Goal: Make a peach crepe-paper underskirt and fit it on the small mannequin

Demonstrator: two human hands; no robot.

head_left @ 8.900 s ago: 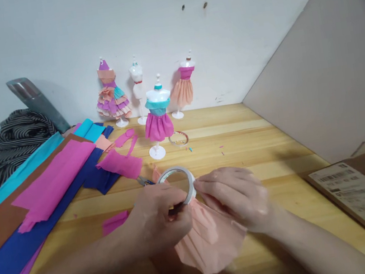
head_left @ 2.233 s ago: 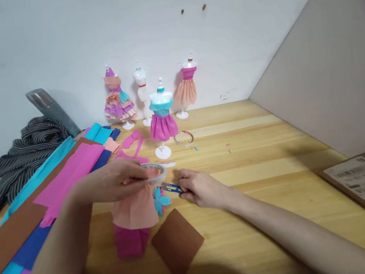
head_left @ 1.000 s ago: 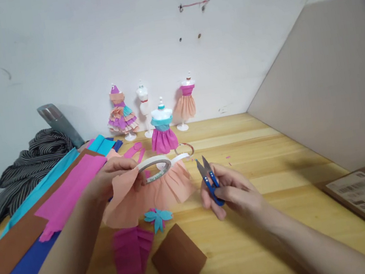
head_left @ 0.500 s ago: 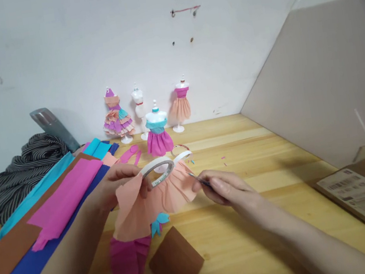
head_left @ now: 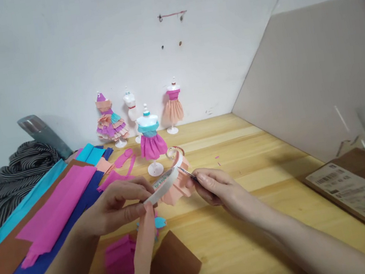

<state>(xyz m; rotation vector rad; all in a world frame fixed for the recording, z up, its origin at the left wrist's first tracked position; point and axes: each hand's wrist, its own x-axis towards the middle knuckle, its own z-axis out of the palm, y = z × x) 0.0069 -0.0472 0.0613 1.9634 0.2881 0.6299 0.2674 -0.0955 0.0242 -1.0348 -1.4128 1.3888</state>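
My left hand pinches a roll of white double-sided tape together with pleated peach crepe paper. One end of the paper hangs down below the fingers. My right hand is closed around a slim pointed metal tool; whether it is tweezers or small scissors cannot be made out. Its tip meets the strip of tape at the far side of the roll. Just behind stands a small mannequin in a blue top and magenta skirt.
Several dressed mannequins stand against the wall. Crepe paper sheets, a striped cloth and a bottle lie at left. A brown square and magenta paper are in front, a brown cardboard piece at right.
My left hand has turned the tape roll and peach paper, so the roll shows more edge-on and the paper end hangs down. The tool tip has come to the tape. The view has shifted slightly.
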